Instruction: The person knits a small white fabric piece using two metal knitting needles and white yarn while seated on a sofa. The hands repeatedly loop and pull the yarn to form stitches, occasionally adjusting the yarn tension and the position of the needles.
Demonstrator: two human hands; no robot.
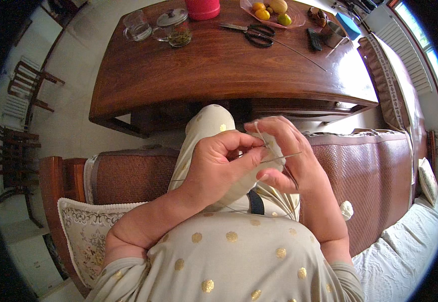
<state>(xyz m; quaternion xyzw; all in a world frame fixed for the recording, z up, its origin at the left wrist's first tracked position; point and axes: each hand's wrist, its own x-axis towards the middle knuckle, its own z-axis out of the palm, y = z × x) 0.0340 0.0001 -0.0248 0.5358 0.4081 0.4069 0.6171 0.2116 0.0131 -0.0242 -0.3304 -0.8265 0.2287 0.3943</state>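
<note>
My left hand [217,162] pinches the edge of a piece of white knitting [243,185] between thumb and index finger, above my lap. A thin metal knitting needle [288,155] sticks out past the thumb towards my right hand [298,154]. White yarn [258,132] runs over the raised right index finger down to the stitches. The right fingers curl around the far side of the knitting, and the right thumb reaches in below the needle. A second thin needle [290,176] lies along the right palm. The left hand partly hides the stitches.
A white yarn ball [346,210] sits on the woven seat mat [362,181] at my right. On the wooden table [204,68] ahead are black-handled scissors [260,36], a long thin rod [302,54], glass mugs [179,34], a fruit bowl [296,19] and a metal cup [334,34].
</note>
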